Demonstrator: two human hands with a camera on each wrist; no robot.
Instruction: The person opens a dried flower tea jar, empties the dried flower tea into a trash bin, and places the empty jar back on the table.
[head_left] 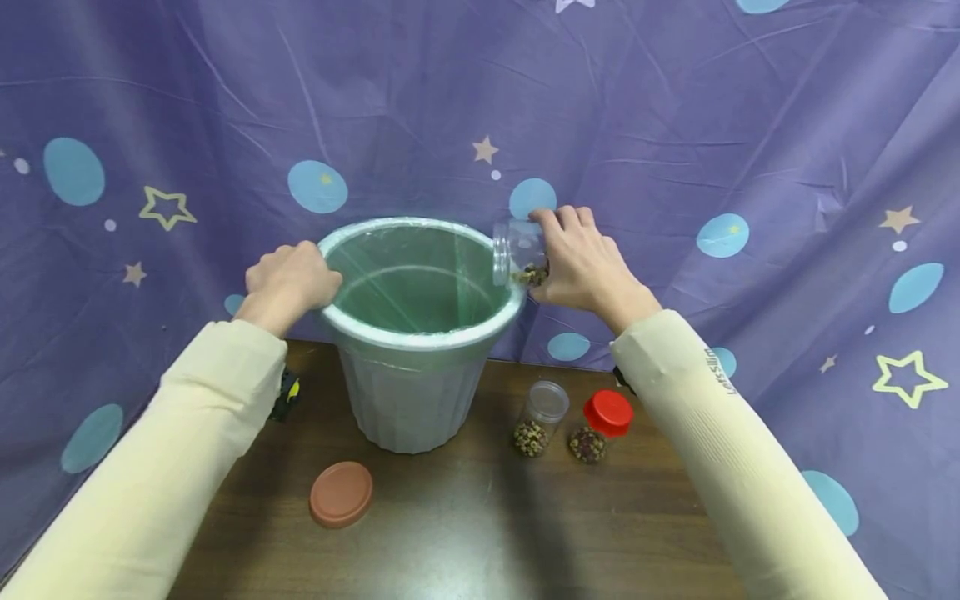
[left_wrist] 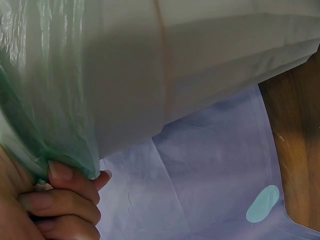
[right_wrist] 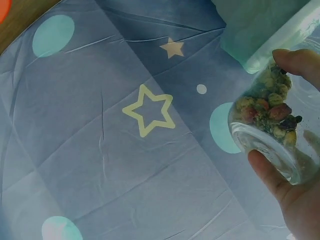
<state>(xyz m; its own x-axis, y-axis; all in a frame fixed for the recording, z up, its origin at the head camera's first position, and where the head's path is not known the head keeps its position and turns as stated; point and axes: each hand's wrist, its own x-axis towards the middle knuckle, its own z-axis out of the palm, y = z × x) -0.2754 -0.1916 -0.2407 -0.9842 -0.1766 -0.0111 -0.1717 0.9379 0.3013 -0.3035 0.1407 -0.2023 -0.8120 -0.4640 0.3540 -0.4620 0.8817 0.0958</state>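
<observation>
A grey-white trash bin (head_left: 408, 392), lined with a thin green plastic bag (head_left: 408, 296), stands upright on the table. At its left rim is my left hand (head_left: 291, 279), fingers curled around the edge. Seen from the left wrist, that hand (left_wrist: 60, 205) pinches the bag (left_wrist: 55, 90) folded over the rim. My right hand (head_left: 583, 262) grips a clear jar (head_left: 517, 237) lying on its side, its uncapped mouth over the bin's right rim. Dried buds and red fruit pieces (right_wrist: 270, 105) sit inside the jar, along its lower side.
Right of the bin stand a clear-topped jar (head_left: 546, 407) and a red-lidded jar (head_left: 609, 413), both with dried contents. An orange-brown round lid (head_left: 341, 493) lies in front. A black-and-yellow object (head_left: 286, 393) is partly behind the left sleeve. A purple curtain (head_left: 420, 117) hangs behind.
</observation>
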